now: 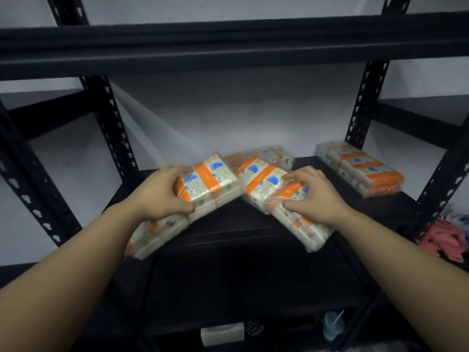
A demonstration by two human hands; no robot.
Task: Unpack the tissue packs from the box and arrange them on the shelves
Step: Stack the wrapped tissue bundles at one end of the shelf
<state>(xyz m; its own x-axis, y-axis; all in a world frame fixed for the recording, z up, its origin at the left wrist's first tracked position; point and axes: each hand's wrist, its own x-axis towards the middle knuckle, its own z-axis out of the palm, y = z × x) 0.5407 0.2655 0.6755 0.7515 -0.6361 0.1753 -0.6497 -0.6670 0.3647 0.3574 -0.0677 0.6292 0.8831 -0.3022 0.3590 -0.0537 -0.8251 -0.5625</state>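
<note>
The fingers (177, 171) of the left hand (162, 193) curl over the far top edge of the left tissue pack (203, 186), with the thumb clamped on its near face; the grip is closed on the pack. This pack is tilted: its long axis runs from the lower left, near the forearm, up to the right toward the shelf centre. Its lower left end is blurred, and whether it rests on the shelf board (228, 222) cannot be told.

At centre, the inner ends of the two held packs meet or nearly meet, forming a shallow peak above the board. Behind them a third pack (266, 154) lies flat near the rear.

The right hand (312, 196) grips the right tissue pack (269, 191), fingers hooked over its upper edge and thumb pressed on the near side. Its long axis mirrors the other, falling from centre toward the lower right, where its end overhangs the front edge.

Further right, a stack of packs (360, 168) sits against the right upright (360, 102).

Judgement: each hand is nearest its own pack, and setting down likely requires rotating both long axes level. The box is not in view.
</note>
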